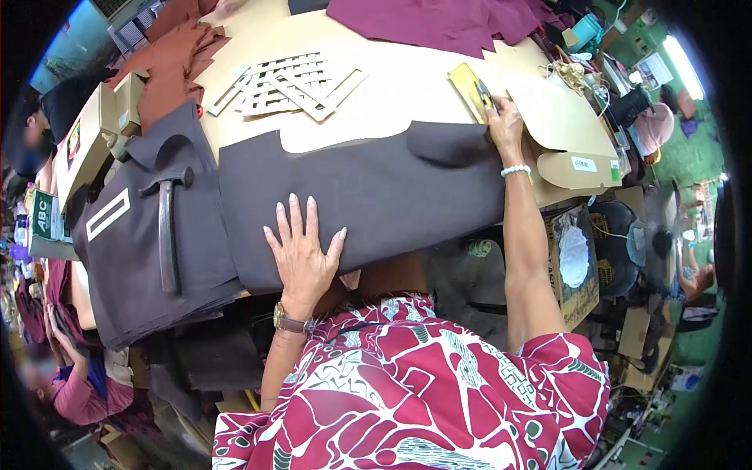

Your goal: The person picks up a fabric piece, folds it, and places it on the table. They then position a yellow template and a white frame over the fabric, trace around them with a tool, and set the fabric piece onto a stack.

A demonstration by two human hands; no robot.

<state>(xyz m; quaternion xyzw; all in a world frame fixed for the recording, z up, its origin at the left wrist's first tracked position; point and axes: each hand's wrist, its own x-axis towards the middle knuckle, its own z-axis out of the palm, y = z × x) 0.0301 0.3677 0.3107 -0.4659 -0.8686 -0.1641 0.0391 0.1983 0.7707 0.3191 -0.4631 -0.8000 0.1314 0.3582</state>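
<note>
A dark brown sheet of leather-like material (pixel 345 180) lies across the front of the table. My left hand (pixel 304 254) rests flat on it near the front edge, fingers spread and holding nothing. My right hand (pixel 505 125) is at the sheet's far right corner, its fingers closed around a slim dark tool (pixel 486 97) whose exact kind I cannot make out. Under and beside that tool lies a flat yellow piece (pixel 467 88). To the left, a hammer (pixel 168 231) lies on a stack of dark sheets (pixel 129 235), beside a narrow cream frame-shaped template (pixel 108 214).
Several cut-out card templates (pixel 286 86) lie on the table beyond the sheet. Maroon material (pixel 439 23) is at the back and rust-brown pieces (pixel 176 63) at the back left. A beige card pattern (pixel 576 168) lies at right. Other people sit at far left and right.
</note>
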